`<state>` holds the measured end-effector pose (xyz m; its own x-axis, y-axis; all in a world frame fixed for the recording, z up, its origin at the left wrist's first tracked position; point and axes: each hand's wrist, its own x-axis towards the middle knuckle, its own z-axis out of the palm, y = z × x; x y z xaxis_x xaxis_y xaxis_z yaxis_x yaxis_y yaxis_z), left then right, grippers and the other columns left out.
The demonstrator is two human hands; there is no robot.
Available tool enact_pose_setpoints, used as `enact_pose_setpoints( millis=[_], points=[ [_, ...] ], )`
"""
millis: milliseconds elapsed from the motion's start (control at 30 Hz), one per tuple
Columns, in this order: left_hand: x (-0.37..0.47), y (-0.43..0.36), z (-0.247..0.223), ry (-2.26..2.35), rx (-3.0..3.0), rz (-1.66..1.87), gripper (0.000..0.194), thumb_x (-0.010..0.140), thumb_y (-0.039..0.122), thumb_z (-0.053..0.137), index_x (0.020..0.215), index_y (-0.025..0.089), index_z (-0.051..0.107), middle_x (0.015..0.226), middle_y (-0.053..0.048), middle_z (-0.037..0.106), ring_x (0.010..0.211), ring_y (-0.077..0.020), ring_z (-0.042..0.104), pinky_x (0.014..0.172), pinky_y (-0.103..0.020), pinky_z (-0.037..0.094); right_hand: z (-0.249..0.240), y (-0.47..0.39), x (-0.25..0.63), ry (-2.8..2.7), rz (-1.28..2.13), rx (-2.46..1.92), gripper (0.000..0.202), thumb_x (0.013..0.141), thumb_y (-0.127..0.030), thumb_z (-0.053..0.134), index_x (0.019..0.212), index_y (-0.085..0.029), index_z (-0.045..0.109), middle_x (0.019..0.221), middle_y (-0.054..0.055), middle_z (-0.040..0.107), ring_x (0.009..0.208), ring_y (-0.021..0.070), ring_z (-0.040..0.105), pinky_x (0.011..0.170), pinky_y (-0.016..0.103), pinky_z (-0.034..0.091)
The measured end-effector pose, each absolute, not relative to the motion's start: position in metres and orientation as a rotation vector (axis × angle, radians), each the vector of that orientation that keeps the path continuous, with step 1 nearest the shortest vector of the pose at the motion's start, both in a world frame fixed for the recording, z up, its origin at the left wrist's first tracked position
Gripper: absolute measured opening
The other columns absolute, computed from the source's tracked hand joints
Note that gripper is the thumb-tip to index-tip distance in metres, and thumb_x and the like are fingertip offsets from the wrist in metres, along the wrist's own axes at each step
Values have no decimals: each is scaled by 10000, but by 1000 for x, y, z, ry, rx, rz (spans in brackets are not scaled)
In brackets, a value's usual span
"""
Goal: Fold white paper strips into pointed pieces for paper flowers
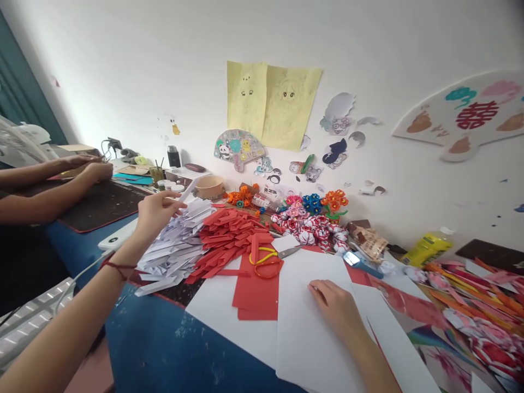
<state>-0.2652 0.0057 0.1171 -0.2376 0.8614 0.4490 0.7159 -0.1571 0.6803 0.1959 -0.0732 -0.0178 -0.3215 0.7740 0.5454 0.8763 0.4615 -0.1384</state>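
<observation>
My left hand (158, 212) is raised over the left side of a pile of folded white paper pieces (174, 248). Its fingers pinch a white paper strip (190, 189) that points up and to the right. Beside the white pile lies a heap of folded red paper pieces (231, 232). My right hand (333, 303) rests on a white paper sheet (309, 338), fingers curled in and nothing visible in them. Scissors (268, 263) with yellow and orange handles lie to its upper left, on red paper sheets (256, 297).
At far left, another person's hands (96, 166) work above a dark mat (106, 204). Paper flowers (307, 221) line the wall, near a wooden bowl (209, 186). A phone-like blue device (362, 263) and a yellow bottle (428, 246) stand right. A white power bank (117, 236) sits left.
</observation>
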Motion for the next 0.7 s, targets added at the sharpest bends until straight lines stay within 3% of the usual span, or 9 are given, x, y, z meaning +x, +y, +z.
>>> enact_pose_setpoints(
  millis=[133,267,433,567,700],
  points=[
    [-264,13,117,2167,2120,1248,250,888,315,495,1009,139,624,869,-21,690,785,-150,616,762,-256,429,-19,-72,198,-2175,-220,-1404,207,921,-217,439,853,-232,634,813,27,678,718,184,642,600,296,452],
    [-264,19,113,2493,2546,964,252,908,191,387,994,167,624,907,-78,662,864,-222,583,683,-284,371,-19,-72,198,-2180,-203,-1428,201,917,-221,439,861,-243,631,810,20,675,706,184,639,594,299,457],
    [-263,18,110,2299,3166,530,303,876,47,323,951,149,597,917,-138,605,907,-261,538,733,-353,382,-17,-72,199,-2186,-143,-1464,192,921,-237,438,888,-246,627,835,22,678,728,187,643,615,300,467],
    [-270,23,105,2094,3305,531,282,873,42,357,936,162,604,900,-136,599,887,-261,539,707,-363,403,-16,-73,201,-2196,-75,-1536,213,930,-267,418,919,-247,630,871,25,680,764,186,647,653,296,470],
    [-279,25,96,2047,3349,572,337,887,45,360,1108,163,587,977,-132,629,925,-263,552,712,-366,408,-16,-72,200,-2211,-45,-1590,245,934,-294,398,939,-242,637,892,26,683,784,182,646,676,288,464]
  ],
)
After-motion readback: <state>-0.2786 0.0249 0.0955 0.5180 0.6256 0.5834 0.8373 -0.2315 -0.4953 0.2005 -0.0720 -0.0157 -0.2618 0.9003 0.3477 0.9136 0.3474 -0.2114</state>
